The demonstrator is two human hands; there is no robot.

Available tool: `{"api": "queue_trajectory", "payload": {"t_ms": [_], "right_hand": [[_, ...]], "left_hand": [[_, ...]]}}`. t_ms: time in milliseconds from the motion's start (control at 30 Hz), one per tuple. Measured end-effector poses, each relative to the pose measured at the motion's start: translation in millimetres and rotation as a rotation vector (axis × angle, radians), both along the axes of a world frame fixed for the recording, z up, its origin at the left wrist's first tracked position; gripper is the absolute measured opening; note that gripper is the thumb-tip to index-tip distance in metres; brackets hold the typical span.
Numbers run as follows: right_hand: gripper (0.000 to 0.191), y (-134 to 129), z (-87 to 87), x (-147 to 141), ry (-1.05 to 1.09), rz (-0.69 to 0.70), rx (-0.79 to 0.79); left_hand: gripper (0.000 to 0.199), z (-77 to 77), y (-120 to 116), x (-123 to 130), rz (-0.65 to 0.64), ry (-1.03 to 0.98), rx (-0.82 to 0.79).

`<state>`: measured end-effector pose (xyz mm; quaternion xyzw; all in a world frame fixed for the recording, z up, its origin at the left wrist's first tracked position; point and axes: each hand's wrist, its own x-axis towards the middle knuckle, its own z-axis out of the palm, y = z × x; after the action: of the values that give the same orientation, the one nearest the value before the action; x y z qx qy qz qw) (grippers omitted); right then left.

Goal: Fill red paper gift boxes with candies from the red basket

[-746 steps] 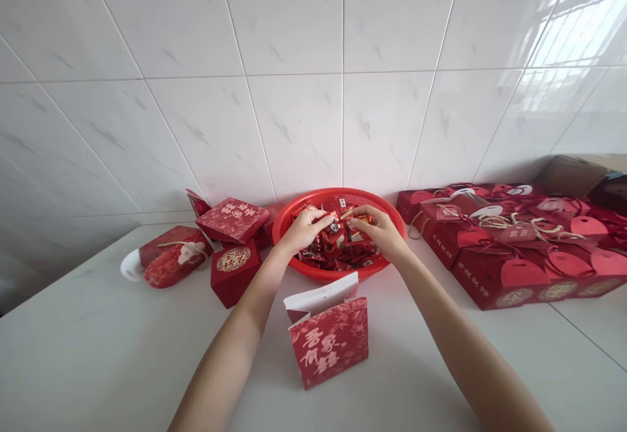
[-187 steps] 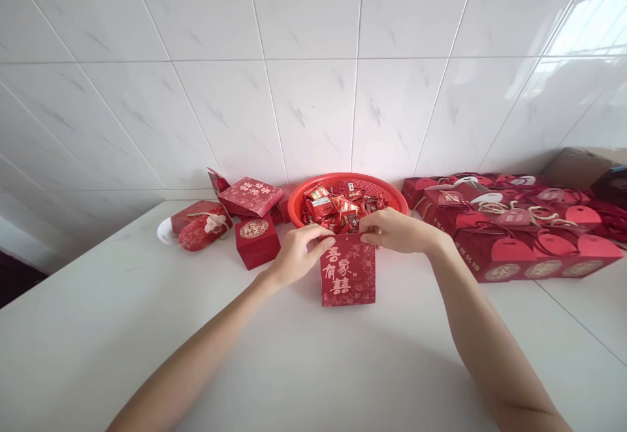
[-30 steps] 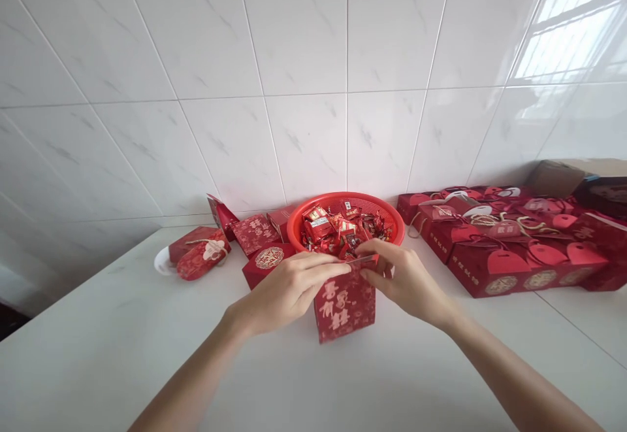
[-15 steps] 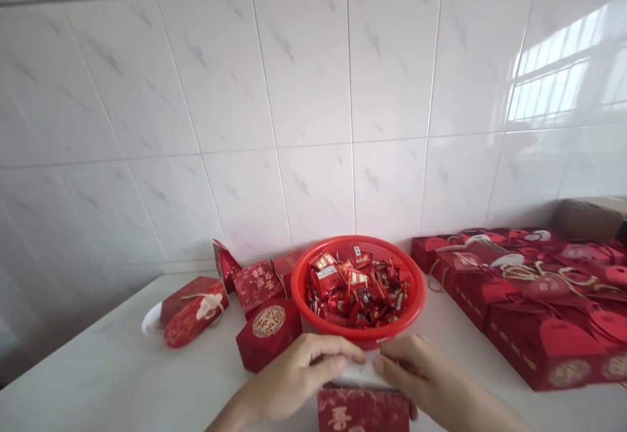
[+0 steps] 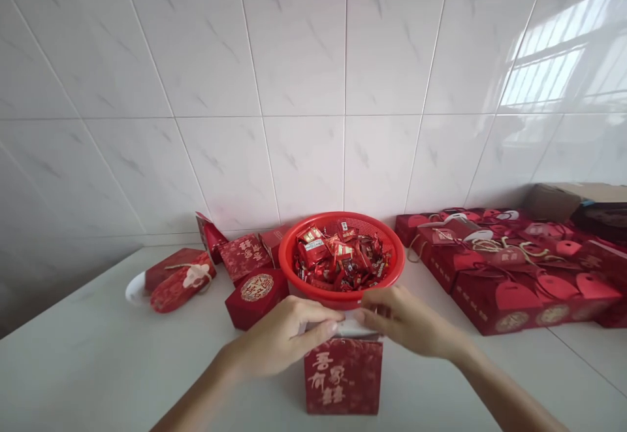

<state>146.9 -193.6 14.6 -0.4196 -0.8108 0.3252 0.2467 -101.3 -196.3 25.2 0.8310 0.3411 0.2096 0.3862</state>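
Note:
A red gift box (image 5: 343, 380) with pale gold characters stands upright on the counter in front of me. Its top edge shows a whitish flap (image 5: 355, 327) between my hands. My left hand (image 5: 289, 334) pinches the left end of this flap, thumb below and fingers above. At the right end, my right hand (image 5: 396, 317) has its fingers curled over the flap; some fingertips are hidden. Just behind both hands sits a red plastic basket (image 5: 399, 265) heaped with wrapped candies (image 5: 337, 255).
Left of the basket lie a dark red box with a gold emblem (image 5: 257, 295), a patterned red box (image 5: 245, 254) and a red pouch-like packet (image 5: 181, 288) by a white round item (image 5: 137, 290). Rows of red handled boxes (image 5: 519, 295) fill the right. The tiled wall (image 5: 308, 164) stands behind.
The view has tilted down, so more of the box's front shows. Both hands stay at the box's top flap, and the right fingers have shifted slightly along it.

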Motion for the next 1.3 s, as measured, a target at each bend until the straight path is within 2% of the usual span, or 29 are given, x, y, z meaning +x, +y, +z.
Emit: {"api": "queue_trajectory", "payload": {"t_ms": [133, 233, 300, 467, 533, 600, 667, 733, 867, 1000, 1133, 1200, 1300], "right_hand": [[0.034, 30.4, 9.0, 8.5, 0.114, -0.165, 0.188], [0.024, 67.4, 5.9, 8.1, 0.088, -0.303, 0.191], [0.032, 91.2, 0.3, 4.5, -0.03, -0.35, 0.162], [0.085, 123.2, -14.8, -4.6, -0.192, -0.241, 0.075], [0.097, 126.3, -19.1, -4.9, -0.227, -0.164, 0.013], [0.099, 127.5, -21.8, -3.8, -0.263, -0.104, -0.021], [0.094, 128.2, -23.0, -2.7, -0.258, -0.091, 0.01], [0.076, 129.1, -23.4, -2.6, -0.222, -0.102, 0.059], [0.011, 130.6, -23.9, -5.0, -0.172, -0.079, 0.064], [0.023, 132.2, -24.5, -5.3, -0.05, -0.135, 0.081], [0.019, 135.0, -26.6, -0.9, 0.155, -0.34, 0.105], [0.023, 136.0, -28.5, 1.8, 0.253, -0.429, 0.081], [0.025, 136.2, -30.3, 4.3, 0.373, -0.503, 0.019]], "left_hand": [[0.039, -4.4, -3.6, 5.7, 0.073, -0.007, 0.122], [0.039, -10.0, -5.8, 13.1, 0.117, -0.031, 0.2], [0.038, -12.9, -6.5, 17.2, 0.125, -0.067, 0.244], [0.031, -15.9, -4.0, 17.2, 0.205, -0.144, 0.365], [0.03, -15.6, -1.5, 15.5, 0.248, -0.144, 0.409], [0.03, -14.6, 0.9, 15.3, 0.259, -0.132, 0.408], [0.032, -12.9, 2.6, 16.9, 0.239, -0.115, 0.345], [0.038, -10.3, 3.7, 19.1, 0.219, -0.106, 0.246], [0.045, -1.9, 11.0, 18.6, 0.228, -0.128, 0.12], [0.043, 7.8, 41.6, 9.2, 0.256, -0.21, 0.1], [0.03, 11.2, 88.3, 7.6, 0.281, -0.031, 0.136], [0.026, 9.4, 107.0, 16.5, 0.161, 0.174, 0.032], [0.027, 2.5, 123.5, 39.3, -0.173, 0.516, -0.09]]}}
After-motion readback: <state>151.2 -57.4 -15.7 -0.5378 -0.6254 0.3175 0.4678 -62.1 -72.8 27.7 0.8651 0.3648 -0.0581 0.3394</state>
